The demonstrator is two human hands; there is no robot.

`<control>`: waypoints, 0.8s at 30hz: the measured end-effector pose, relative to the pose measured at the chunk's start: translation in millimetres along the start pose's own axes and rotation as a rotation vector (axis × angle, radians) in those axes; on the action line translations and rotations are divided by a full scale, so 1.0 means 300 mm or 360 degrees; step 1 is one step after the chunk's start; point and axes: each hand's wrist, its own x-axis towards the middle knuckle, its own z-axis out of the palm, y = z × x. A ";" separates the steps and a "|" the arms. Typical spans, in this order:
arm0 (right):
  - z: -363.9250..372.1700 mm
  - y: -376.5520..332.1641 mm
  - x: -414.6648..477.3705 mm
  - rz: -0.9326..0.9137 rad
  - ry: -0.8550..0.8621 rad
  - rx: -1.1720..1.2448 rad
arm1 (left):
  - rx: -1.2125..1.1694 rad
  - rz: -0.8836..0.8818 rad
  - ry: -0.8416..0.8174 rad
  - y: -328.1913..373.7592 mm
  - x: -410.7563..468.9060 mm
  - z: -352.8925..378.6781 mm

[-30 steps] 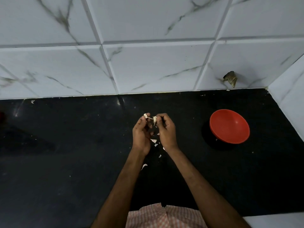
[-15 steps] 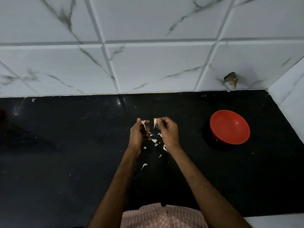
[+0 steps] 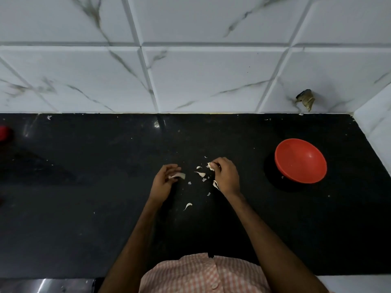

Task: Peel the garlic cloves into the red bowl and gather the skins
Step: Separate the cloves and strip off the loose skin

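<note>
the black tabletop (image 3: 84, 218) runs under a marbled tile wall (image 3: 190, 70), giving dark ground on which pale scraps show plainly. the red bowl (image 3: 300, 160) stands well apart to the right of both hands, probably parked within reach so cloves can be dropped in without crowding the peeling spot; its inside looks empty, though a tiny clove could hide in the shade. the left hand (image 3: 164, 182) hovers low over the tabletop, its grip pinched on a curl of skin (image 3: 178, 176), seemingly freshly stripped. the right hand (image 3: 226, 175) has its grip clenched around the garlic clove (image 3: 210, 165), only a pale tip showing past the fingers. loose skins (image 3: 200, 174) lie scattered between and just below the hands, not yet gathered into a heap.
</note>
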 end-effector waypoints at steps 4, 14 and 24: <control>0.072 0.076 -0.050 -0.0355 -0.0201 -0.0827 | 0.0830 0.0311 -0.0099 -0.045 -0.039 -0.032; 0.088 0.051 -0.190 -0.1066 -0.0319 -0.0596 | 0.1414 0.0394 0.0036 -0.075 -0.062 -0.041; 0.066 0.107 -0.155 -0.0992 -0.0577 -0.0512 | 0.1766 0.0400 0.0261 -0.082 -0.086 -0.075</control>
